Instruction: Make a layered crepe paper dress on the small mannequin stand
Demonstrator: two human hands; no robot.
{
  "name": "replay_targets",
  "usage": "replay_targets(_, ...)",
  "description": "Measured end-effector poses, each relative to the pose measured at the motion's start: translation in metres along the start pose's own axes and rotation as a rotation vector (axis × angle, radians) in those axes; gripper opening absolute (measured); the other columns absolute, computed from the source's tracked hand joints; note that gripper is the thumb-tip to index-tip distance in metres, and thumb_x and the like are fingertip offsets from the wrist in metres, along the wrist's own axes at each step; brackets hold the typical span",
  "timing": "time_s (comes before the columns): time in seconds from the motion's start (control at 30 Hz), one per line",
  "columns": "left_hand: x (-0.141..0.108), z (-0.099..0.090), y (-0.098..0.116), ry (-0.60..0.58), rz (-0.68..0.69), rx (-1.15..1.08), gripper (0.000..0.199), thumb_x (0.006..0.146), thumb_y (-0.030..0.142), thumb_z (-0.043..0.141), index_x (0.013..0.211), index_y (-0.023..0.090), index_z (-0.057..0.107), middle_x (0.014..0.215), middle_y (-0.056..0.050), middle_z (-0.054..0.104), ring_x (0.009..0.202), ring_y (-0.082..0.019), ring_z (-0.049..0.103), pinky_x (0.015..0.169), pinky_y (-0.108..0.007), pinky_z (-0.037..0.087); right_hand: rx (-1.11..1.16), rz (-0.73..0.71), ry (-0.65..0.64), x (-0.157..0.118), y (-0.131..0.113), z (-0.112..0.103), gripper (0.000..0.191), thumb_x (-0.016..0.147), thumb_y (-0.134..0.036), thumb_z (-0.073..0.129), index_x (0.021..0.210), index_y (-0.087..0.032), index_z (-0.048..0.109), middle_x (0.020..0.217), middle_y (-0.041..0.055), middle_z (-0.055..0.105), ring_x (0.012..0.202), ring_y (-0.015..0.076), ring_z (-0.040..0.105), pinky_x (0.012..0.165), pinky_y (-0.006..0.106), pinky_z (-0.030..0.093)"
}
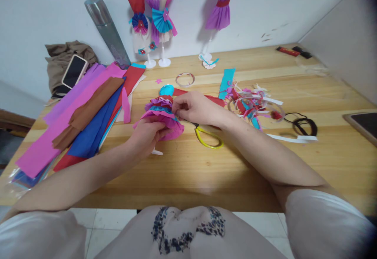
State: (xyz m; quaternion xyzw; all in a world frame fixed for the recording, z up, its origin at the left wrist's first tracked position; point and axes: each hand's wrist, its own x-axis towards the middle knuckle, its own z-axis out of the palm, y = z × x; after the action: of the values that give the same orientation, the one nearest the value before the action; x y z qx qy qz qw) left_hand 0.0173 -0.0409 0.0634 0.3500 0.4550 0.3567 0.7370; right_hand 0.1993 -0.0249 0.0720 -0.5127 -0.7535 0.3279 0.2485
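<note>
A small layered dress of crepe paper (161, 113), in pink, turquoise, purple and red with a turquoise top, lies tilted over the table's middle. My left hand (149, 130) grips its pink lower ruffle between thumb and fingers. At the dress's right side, my right hand (188, 107) has its thumb and fingertips pinched together; what is between them is too small to make out. Yellow-handled scissors (209, 138) lie just below my right wrist, their blades partly hidden. A red paper strip (213, 100) passes behind my right hand.
Coloured crepe sheets (85, 117), a phone (75, 71) and a metal flask (107, 31) are on the left. Dressed mini mannequins (161, 19) stand along the wall. Right of my hands are paper scraps (253, 103), black cord (304, 126) and a dark-screened device (363, 125).
</note>
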Motion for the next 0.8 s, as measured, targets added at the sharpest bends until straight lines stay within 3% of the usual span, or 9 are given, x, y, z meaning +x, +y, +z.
replay_targets(0.2,-0.005,0.003,0.001,-0.005,-0.037,-0.006,0.024,0.072,-0.003,0.058,0.077,0.015,0.074,0.082,-0.005,0.076,0.081,-0.016,0.072,0.083,-0.032,0.061,-0.032,-0.036,-0.030,0.002,0.004,0.005,0.023,0.068,0.001,0.050,0.071,-0.015,0.066,0.067,-0.0016,0.059,0.065,0.0121,0.051,0.062,0.025,0.035)
replay_targets(0.33,-0.003,0.006,0.001,-0.008,-0.026,-0.008,0.025,0.074,-0.005,0.057,0.075,0.013,0.074,0.081,-0.006,0.075,0.076,-0.015,0.071,0.083,-0.033,0.061,-0.071,-0.060,-0.070,-0.001,-0.002,0.003,0.022,0.066,0.002,0.049,0.065,-0.016,0.061,0.064,-0.0032,0.054,0.062,0.0106,0.046,0.059,0.025,0.032)
replay_targets(0.43,-0.002,0.006,0.000,0.009,-0.030,-0.012,0.024,0.075,-0.006,0.056,0.074,0.011,0.074,0.080,-0.007,0.074,0.073,-0.015,0.070,0.078,-0.031,0.060,0.007,-0.033,-0.054,0.000,-0.001,0.002,0.021,0.068,0.001,0.052,0.069,-0.015,0.065,0.065,-0.0022,0.058,0.064,0.0119,0.051,0.061,0.025,0.036)
replay_targets(0.57,-0.005,0.005,0.001,0.028,-0.019,-0.002,0.022,0.077,-0.004,0.057,0.073,0.011,0.073,0.080,-0.007,0.074,0.077,-0.015,0.070,0.079,-0.030,0.059,0.094,-0.014,0.067,0.003,0.006,0.004,0.024,0.073,-0.001,0.052,0.081,-0.013,0.072,0.071,0.0020,0.067,0.068,0.0143,0.057,0.066,0.027,0.041)
replay_targets(0.8,-0.010,0.012,0.002,0.050,-0.006,-0.057,0.021,0.082,0.002,0.057,0.075,0.014,0.073,0.081,-0.004,0.072,0.079,-0.015,0.069,0.086,-0.033,0.057,-0.050,-0.030,0.016,0.001,0.003,0.007,0.024,0.080,-0.006,0.052,0.085,-0.016,0.073,0.075,0.0008,0.066,0.072,0.0149,0.057,0.067,0.026,0.040)
